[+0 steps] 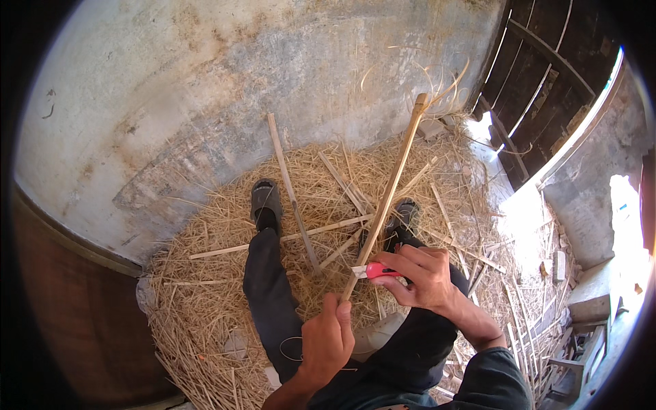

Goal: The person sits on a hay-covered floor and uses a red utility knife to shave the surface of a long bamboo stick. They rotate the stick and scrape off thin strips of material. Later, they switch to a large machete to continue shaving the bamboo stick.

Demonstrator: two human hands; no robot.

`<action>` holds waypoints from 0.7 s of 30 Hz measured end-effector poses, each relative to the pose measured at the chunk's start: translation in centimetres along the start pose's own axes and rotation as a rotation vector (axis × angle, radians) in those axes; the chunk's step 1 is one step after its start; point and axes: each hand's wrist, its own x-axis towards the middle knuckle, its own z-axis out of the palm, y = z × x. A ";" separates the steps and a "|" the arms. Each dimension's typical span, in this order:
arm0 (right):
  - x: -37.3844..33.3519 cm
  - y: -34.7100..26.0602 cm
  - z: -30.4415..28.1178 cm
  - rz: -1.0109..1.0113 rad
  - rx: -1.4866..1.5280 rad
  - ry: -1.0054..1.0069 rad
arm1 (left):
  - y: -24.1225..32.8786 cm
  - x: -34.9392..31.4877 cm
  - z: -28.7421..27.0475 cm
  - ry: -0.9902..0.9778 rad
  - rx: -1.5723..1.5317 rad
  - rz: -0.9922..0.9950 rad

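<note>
A long split bamboo strip (394,179) slants up and away from between my knees, with loose curled shavings at its far end. My left hand (328,336) is closed round its near end, thumb along the strip. In my right hand (425,277) is a utility knife (383,270) with a red handle. Its pale blade end lies against the strip, just beyond my left hand. How deep the edge sits in the bamboo cannot be made out.
Shavings and straw-like slivers (205,307) cover the floor round my dark sandals (266,198). Another bamboo strip (283,174) leans against the stained wall (273,82). A wooden plank door (547,61) stands at the far right, a brown panel (82,307) at the left.
</note>
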 end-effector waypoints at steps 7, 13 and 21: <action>0.0 -0.2 0.2 -0.013 -0.017 0.019 | -0.1 -0.4 -0.2 0.018 -0.004 0.011; 0.2 -0.3 0.1 -0.030 -0.029 0.025 | -0.2 -0.8 -0.4 0.025 0.014 0.014; 0.1 0.2 0.5 -0.025 -0.022 0.041 | -0.6 -1.3 -0.7 -0.005 0.036 -0.025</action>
